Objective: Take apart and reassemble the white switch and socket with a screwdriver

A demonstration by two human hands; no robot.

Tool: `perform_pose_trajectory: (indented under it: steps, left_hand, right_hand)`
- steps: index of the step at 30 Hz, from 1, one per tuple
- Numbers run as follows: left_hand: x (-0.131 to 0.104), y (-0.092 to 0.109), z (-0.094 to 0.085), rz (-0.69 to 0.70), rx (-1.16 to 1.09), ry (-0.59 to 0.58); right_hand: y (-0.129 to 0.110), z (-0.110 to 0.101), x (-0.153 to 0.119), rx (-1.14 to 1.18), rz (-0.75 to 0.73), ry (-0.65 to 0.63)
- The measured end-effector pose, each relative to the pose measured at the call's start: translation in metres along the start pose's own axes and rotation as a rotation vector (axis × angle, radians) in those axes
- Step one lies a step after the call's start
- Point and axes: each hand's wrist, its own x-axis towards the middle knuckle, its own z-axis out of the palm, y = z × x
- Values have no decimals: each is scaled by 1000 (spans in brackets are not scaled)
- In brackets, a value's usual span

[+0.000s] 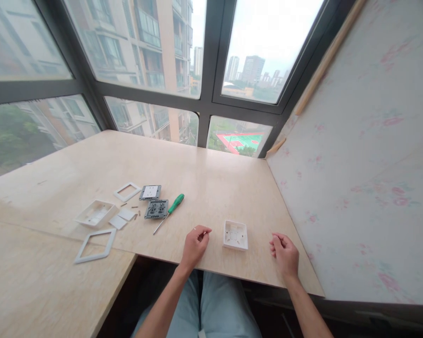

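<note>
A square white wall-socket back box point(236, 234) sits open side up on the table between my two hands. Just left of it rests my left hand point(196, 245), its fingers curled in and nothing visible in them. On the box's right side is my right hand point(285, 253), also loosely closed, with no object showing. Neither hand touches the box. A green-handled screwdriver point(176, 203) lies to the left, its shaft pointing toward me. Beside it are a socket module with a white face point(150, 192) and a dark grey module lying back side up point(156, 209).
Farther left lie a second white back box point(96, 212), two white frames point(127, 191) point(96, 246), small white cover plates point(121, 218) and several screws point(135, 216). The beige tabletop point(211, 188) meets windows ahead and a flowered wall point(359, 188) at right.
</note>
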Motion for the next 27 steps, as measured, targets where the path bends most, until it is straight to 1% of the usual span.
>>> perform_pose_trajectory:
  steps: [4, 10, 13, 15, 16, 18, 20, 21, 23, 25, 27]
  left_hand:
    - [-4, 0, -4, 2, -26, -29]
    - [-10, 0, -8, -5, -103, -66]
    - [-12, 4, -14, -70, -188, -100]
    - [-12, 8, -26, -126, -242, -117]
    - [-10, 11, -35, -134, -245, -108]
    - [-3, 13, -60, -77, -191, -51]
    - [11, 11, -93, -1, -49, 71]
    - [19, 7, -110, 28, 39, 104]
    - [37, -4, -142, 62, 230, 133]
    - [54, -18, -169, 93, 428, 75]
    - [68, -29, -189, 100, 560, -70]
  right_hand:
    - [1, 0, -2, -12, 10, 16]
    - [-4, 0, -7, -23, 21, 26]
    - [-5, -1, -8, -25, 32, 20]
    - [-7, -1, -7, -25, 52, 23]
    - [-7, -2, -7, -21, 61, 30]
    - [-9, -2, -8, -10, 69, 45]
    - [-11, -2, -9, -2, 68, 58]
    - [-12, -2, -9, 0, 67, 65]
    - [-13, -2, -10, -2, 65, 65]
    - [-12, -3, -10, -14, 61, 52]
    - [-11, -5, -10, -35, 60, 29]
